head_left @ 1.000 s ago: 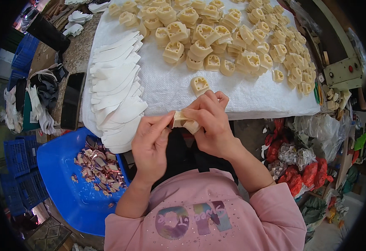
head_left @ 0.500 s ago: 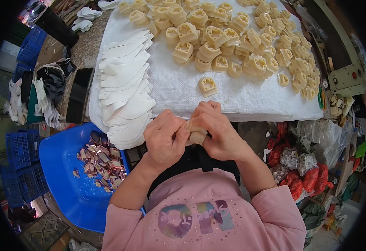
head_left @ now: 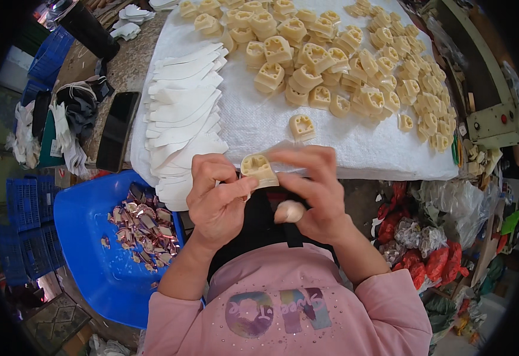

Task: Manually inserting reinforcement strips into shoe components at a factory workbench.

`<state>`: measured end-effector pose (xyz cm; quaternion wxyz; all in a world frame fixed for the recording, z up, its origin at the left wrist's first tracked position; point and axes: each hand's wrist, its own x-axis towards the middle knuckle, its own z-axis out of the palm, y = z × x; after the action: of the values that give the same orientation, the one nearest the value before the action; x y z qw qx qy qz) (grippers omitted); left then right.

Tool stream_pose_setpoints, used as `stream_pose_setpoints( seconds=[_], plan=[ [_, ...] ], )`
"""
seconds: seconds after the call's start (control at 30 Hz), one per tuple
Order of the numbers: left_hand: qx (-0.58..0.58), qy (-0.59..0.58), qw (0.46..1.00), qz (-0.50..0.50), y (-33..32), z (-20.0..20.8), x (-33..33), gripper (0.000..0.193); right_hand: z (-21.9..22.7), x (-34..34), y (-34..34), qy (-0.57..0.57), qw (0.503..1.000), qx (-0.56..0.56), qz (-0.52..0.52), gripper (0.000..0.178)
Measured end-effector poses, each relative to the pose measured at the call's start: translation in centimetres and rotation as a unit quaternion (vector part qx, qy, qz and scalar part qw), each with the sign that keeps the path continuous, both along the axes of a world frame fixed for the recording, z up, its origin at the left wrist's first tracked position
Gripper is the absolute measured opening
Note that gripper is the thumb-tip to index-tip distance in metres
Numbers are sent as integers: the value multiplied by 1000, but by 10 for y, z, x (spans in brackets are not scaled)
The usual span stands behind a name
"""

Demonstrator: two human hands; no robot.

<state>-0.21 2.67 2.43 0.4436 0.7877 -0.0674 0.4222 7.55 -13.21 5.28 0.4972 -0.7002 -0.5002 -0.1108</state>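
Note:
My left hand pinches a cream plastic shoe heel, its arched, hollowed face turned up. A pale sheet edge seems to show around the heel. Close on its right is my right hand, thumb and fingers apart and blurred by motion. A whitish strip shows by its upper fingers; whether they touch it I cannot tell. Just beyond, a single cream heel lies on the white woven cloth. Left of it is an overlapping row of thin white curved pieces.
A large pile of cream heels covers the far side of the table. At lower left stands a blue tub with shiny pinkish pieces. A phone lies at the left. Red and clear plastic bags are at the right.
Both hands were together around the heel. Now my left hand alone holds it, face up, and my right hand has opened and moved off to the right.

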Motion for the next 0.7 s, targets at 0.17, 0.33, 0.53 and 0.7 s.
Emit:
stream_pose_setpoints(
  seconds=[0.17, 0.33, 0.53, 0.7],
  plan=[
    [-101, -28, 994, -20, -14, 7, 1, 30, -28, -9, -12, 289, 947, 117, -84, 26],
    [-87, 11, 988, -126, -22, 8, -1, 23, -23, -20, -14, 579, 790, 197, 44, 27],
    [56, 3, 996, -76, -26, 11, 8, 22, -14, -23, -18, 559, 802, 202, 56, 23],
    [163, 28, 986, 9, -32, 16, 8, 21, -7, -24, -13, 518, 845, 132, 25, 25]
  ],
)
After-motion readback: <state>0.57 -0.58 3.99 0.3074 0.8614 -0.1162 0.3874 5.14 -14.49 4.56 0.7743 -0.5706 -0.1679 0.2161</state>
